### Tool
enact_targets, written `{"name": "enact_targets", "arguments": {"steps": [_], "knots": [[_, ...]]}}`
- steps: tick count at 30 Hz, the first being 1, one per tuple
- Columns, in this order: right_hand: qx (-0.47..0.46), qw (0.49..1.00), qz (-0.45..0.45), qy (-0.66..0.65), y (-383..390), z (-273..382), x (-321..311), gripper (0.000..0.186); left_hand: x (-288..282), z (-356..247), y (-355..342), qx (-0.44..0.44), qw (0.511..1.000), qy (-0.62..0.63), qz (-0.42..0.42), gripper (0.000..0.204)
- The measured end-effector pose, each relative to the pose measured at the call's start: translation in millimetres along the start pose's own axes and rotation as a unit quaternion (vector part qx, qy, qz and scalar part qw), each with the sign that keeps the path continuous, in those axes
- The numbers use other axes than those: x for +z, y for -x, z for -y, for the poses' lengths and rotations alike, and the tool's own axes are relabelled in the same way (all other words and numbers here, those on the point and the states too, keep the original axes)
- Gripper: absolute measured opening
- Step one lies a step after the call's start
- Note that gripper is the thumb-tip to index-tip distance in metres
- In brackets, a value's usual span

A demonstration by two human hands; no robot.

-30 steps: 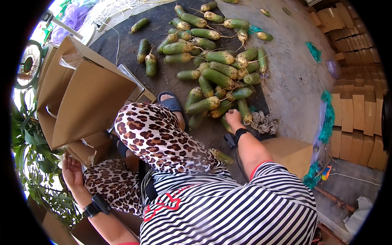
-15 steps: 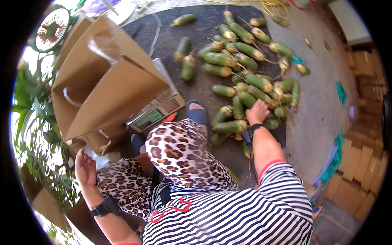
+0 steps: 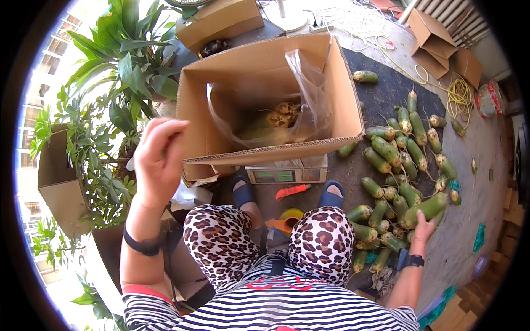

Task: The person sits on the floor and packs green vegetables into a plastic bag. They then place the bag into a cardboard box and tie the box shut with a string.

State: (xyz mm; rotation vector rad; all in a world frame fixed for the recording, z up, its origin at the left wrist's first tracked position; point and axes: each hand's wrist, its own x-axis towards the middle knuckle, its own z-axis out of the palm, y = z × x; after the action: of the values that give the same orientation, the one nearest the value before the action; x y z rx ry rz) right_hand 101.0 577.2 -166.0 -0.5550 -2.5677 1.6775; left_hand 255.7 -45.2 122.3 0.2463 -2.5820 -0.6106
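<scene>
Right hand: (image 3: 423, 227) closed around one long green radish (image 3: 428, 209) near its middle, at the near right side of the pile; can't tell if it's clear of the others.
Left hand: (image 3: 160, 146) raised at the carton's left edge, fingers curled, narrow; can't tell if it holds anything.
Pile: green radishes (image 3: 388, 150) with pale root ends, lying right of the carton, mostly on a dark mat (image 3: 389, 91).
Carton: (image 3: 346, 96) upright, top open, clear plastic liner (image 3: 310, 99) draped inside, radishes (image 3: 282, 117) at the bottom.
Scale: (image 3: 309, 175) shows below carton's near side.
Floor by feet: red-orange tool (image 3: 292, 191), tape roll (image 3: 287, 222) between the knees.
</scene>
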Motion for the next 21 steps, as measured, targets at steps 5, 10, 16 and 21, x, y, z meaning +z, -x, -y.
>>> {"name": "enact_targets", "arguments": {"steps": [5,10,16,21], "knots": [[-0.216,0.92,0.026,-0.325,-5.5,212.2,-12.0,0.068,-25.0,2.6,-65.8,0.124,0.931,-0.168,0.301,0.036],[-0.454,0.747,0.264,-0.407,82.2,441.5,60.5,0.085,-16.1,28.0,-85.1,0.196,0.881,-0.307,0.3,0.024],[-0.516,0.684,0.516,-0.001,158.0,513.9,228.1,0.066,-31.5,40.6,-55.6,0.197,0.9,-0.328,0.208,0.006],[-0.38,0.63,0.669,0.106,155.8,480.2,319.4,0.068,-29.8,45.1,-51.0,0.207,0.912,-0.301,0.187,0.004]]}}
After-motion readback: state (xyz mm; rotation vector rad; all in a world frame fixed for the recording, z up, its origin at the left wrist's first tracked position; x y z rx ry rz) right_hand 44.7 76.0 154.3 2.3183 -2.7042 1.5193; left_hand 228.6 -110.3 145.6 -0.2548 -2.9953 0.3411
